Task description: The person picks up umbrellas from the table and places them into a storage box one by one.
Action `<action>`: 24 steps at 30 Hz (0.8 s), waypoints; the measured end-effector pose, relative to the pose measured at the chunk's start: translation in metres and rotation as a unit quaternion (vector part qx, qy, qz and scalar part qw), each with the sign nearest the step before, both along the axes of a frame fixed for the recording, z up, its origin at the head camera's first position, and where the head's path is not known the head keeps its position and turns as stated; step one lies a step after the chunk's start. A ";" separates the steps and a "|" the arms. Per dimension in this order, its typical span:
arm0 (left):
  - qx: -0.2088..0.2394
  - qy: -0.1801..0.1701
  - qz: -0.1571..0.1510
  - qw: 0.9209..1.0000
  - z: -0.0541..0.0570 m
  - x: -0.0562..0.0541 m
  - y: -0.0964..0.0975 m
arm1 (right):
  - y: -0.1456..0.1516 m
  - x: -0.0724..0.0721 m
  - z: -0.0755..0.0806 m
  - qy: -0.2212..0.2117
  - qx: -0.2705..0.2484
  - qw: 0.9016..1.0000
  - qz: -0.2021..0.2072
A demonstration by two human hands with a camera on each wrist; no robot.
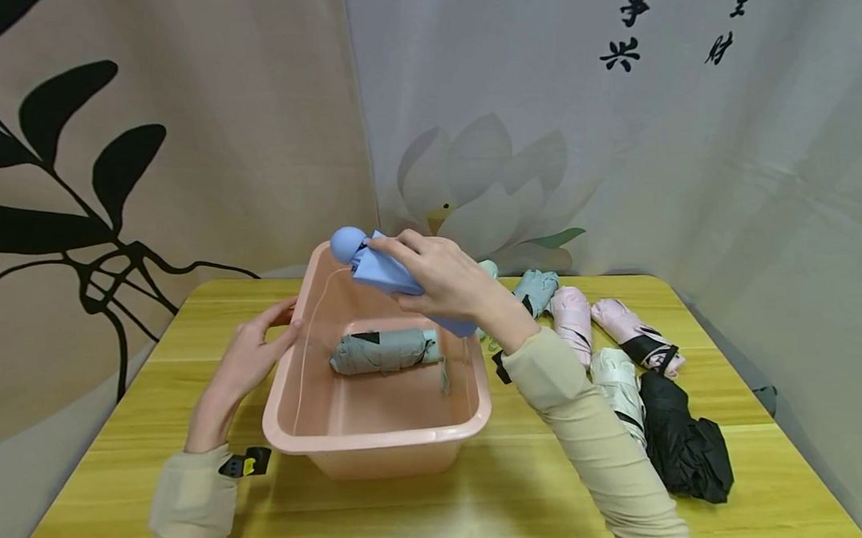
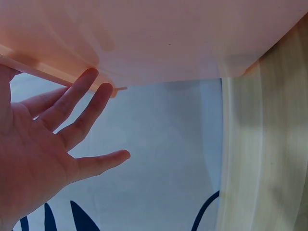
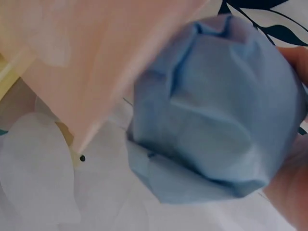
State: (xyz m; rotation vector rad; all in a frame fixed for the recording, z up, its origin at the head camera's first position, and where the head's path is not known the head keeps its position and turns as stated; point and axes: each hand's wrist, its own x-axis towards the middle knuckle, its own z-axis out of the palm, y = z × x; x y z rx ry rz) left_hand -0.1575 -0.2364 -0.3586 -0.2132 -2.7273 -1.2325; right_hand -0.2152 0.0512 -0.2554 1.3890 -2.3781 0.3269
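Observation:
A light blue folded umbrella (image 1: 387, 273) with a round ball handle is gripped by my right hand (image 1: 448, 278) above the far part of a pink plastic basin (image 1: 394, 442). The umbrella's bunched fabric (image 3: 211, 110) fills much of the right wrist view. Inside the basin, a grey-green folded umbrella (image 1: 380, 352) lies on its side on the bottom. My left hand (image 1: 250, 353) is at the basin's left rim; in the left wrist view its fingers (image 2: 82, 118) are spread and fairly straight, with fingertips against the rim's underside.
Right of the basin, several folded umbrellas lie on the wooden table (image 1: 536, 498): a teal one (image 1: 537, 290), two pink ones (image 1: 571, 323), a white one (image 1: 617, 385) and a black one (image 1: 686, 441). A mint-green item (image 1: 489, 267) is partly hidden behind my right hand. Printed curtains stand behind.

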 end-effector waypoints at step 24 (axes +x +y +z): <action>0.004 0.007 0.000 1.000 0.000 0.000 -0.002 | 0.015 0.002 -0.032 0.013 -0.077 0.996 0.053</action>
